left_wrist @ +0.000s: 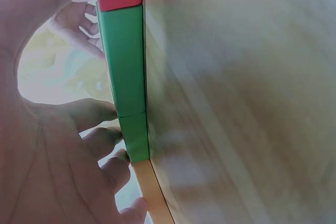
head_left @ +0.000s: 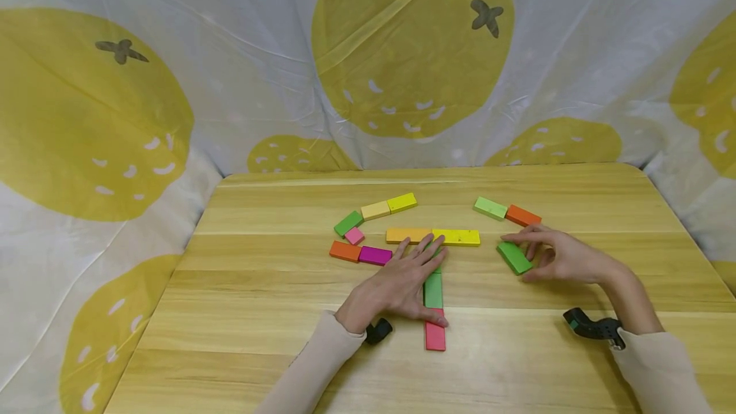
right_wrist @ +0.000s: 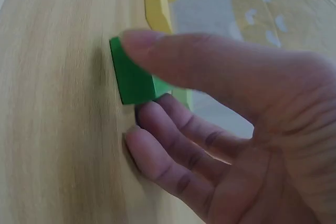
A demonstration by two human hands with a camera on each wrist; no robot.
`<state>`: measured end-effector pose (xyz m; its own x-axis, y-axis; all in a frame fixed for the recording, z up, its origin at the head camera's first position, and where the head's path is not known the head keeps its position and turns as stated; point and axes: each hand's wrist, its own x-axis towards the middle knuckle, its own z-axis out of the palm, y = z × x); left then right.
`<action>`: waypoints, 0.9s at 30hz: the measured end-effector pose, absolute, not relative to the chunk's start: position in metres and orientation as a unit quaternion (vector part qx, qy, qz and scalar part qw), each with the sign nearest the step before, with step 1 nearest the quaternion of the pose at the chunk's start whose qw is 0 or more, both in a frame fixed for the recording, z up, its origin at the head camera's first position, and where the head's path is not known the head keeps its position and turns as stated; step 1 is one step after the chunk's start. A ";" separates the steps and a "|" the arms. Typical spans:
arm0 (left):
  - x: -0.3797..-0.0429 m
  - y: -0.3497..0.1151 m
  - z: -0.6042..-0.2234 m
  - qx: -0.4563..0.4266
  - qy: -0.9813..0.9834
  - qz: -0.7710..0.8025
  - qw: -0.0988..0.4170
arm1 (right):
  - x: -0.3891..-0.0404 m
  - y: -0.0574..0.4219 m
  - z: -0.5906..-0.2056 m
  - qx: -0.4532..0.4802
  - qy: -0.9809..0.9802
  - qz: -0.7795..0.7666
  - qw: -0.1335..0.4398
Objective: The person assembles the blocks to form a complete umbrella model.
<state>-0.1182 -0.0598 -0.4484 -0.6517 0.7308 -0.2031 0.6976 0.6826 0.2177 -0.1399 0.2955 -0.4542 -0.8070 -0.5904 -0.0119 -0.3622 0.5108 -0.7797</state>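
Observation:
My right hand [head_left: 566, 259] pinches a green wooden block [head_left: 514, 258] at the right of the table. In the right wrist view, the thumb lies along this block's top edge and the other fingers curl beneath it. My left hand [head_left: 391, 289] is spread over an upright column of blocks, its fingertips on or beside them. That column has a red block [head_left: 435, 338] at the near end and a green block [head_left: 433, 290] above it, with another green block [left_wrist: 136, 136] partly under the fingers. Across its far end lie an orange-yellow block [head_left: 405, 236] and a yellow block [head_left: 460, 237].
Left of the column, a curved chain holds a magenta block [head_left: 375, 255], an orange block [head_left: 345, 250], a pink block [head_left: 354, 236] and several others. At the back right, a light green block [head_left: 490, 207] meets an orange-red block [head_left: 523, 215]. A fruit-print cloth [head_left: 259, 69] hangs behind the table.

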 end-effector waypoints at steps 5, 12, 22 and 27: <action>-0.118 -0.059 -0.449 0.392 0.907 0.061 0.140 | -0.140 0.293 -0.456 -0.277 0.863 -0.403 0.127; -0.119 -0.059 -0.449 0.391 0.908 0.058 0.139 | -0.142 0.289 -0.458 -0.272 0.882 -0.376 0.086; -0.120 -0.059 -0.449 0.391 0.907 0.064 0.147 | -0.143 0.284 -0.462 -0.241 0.897 -0.364 0.070; -0.120 -0.060 -0.449 0.390 0.907 0.064 0.147 | -0.145 0.273 -0.464 -0.201 0.912 -0.356 0.030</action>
<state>-0.1196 -0.0595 -0.4485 -0.6525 0.7261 -0.2169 0.6882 0.6876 0.2316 -0.1452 0.2734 -0.4644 -0.9177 -0.3872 0.0886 -0.3448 0.6659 -0.6616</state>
